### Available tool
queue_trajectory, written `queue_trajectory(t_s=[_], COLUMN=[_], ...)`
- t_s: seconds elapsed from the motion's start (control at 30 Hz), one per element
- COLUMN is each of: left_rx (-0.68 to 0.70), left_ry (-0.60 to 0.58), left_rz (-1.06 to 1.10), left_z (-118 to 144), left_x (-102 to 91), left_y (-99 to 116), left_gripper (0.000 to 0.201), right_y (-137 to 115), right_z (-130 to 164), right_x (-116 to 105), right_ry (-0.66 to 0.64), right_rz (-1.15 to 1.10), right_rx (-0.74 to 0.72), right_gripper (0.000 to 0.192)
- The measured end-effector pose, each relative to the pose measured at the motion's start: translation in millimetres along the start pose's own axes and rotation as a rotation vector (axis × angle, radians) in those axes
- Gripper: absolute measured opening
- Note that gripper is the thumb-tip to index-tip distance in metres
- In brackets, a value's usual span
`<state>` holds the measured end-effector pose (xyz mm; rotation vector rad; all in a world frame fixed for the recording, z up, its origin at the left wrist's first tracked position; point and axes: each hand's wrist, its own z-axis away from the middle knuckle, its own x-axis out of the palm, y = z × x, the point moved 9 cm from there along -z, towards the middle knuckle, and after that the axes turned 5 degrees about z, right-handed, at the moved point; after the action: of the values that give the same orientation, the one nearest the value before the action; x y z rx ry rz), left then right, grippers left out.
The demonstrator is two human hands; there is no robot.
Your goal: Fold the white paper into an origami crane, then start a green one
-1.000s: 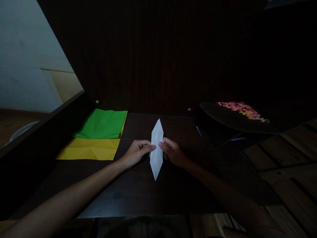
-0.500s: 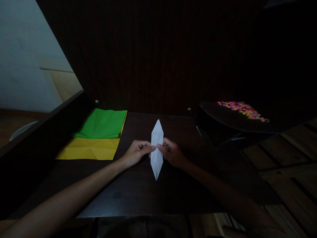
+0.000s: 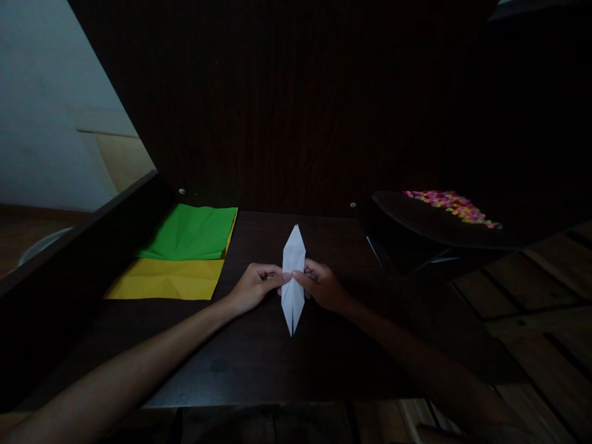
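Observation:
A folded white paper (image 3: 293, 308), long and narrow with pointed ends, is held upright between both hands over the dark table (image 3: 222, 370). My left hand (image 3: 256, 285) pinches its left edge, the thumb lying flat on the front near the middle. From the other side my right hand (image 3: 322, 287) grips the right edge, its thumb also on the front, close to the left thumb. A slit runs up from the lower point, and the upper tip shows a small split. The fingers behind the paper are partly hidden.
Left of the hands lie a creased green sheet (image 3: 189, 231) and a yellow sheet (image 3: 166, 280) partly under it. A dark board (image 3: 277, 111) rises behind the table. On the right, a dark curved surface (image 3: 416, 219) carries a pink and yellow beaded-looking item (image 3: 456, 206).
The slit at the paper's lower point looks slightly wider, and its upper tip is a little more split. Both hands keep their hold in nearly the same place.

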<state>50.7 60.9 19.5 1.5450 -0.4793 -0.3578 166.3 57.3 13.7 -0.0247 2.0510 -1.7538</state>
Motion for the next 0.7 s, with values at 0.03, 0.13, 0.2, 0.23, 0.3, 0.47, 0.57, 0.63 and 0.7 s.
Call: queue_trajectory(t_s=[0.03, 0.13, 0.2, 0.23, 0.3, 0.47, 0.57, 0.63, 0.7], left_rx=[0.000, -0.008, -0.019, -0.022, -0.014, 0.016, 0.016, 0.009, -0.001], left_ry=[-0.009, -0.036, -0.046, -0.043, -0.010, 0.126, 0.136, 0.128, 0.112], left_rz=[-0.001, -0.001, 0.005, 0.011, 0.020, 0.077, 0.076, 0.038, 0.003], left_z=[-0.1, -0.7, -1.5, -2.1, -3.2, -3.6, -2.7, -2.0, -1.6], left_x=[0.6, 1.8, 1.6, 0.8, -2.9, -15.3, -16.1, -15.4, -14.1], left_y=[0.6, 1.1, -0.4, -1.3, -2.8, -5.4, -5.2, -4.4, -4.0], left_gripper=[0.029, 0.032, 0.033, 0.033, 0.032, 0.029, 0.027, 0.028, 0.030], right_y=[1.5, 7.1, 10.6, 12.0, 14.2, 11.3, 8.1, 6.9, 6.2], right_z=[-0.1, -0.6, -1.7, -2.3, -3.8, -6.1, -5.7, -5.1, -4.8], right_x=[-0.2, 0.9, 1.7, 1.5, 0.9, -1.4, -5.6, -7.8, -8.5], right_ry=[0.009, 0.011, 0.006, 0.008, 0.013, 0.025, 0.068, 0.089, 0.089], right_rz=[-0.002, -0.021, -0.046, -0.059, -0.093, -0.168, -0.141, -0.118, -0.104], right_rx=[0.008, 0.034, 0.047, 0.055, 0.075, 0.096, 0.095, 0.094, 0.090], right_gripper=[0.031, 0.029, 0.028, 0.028, 0.030, 0.029, 0.026, 0.025, 0.024])
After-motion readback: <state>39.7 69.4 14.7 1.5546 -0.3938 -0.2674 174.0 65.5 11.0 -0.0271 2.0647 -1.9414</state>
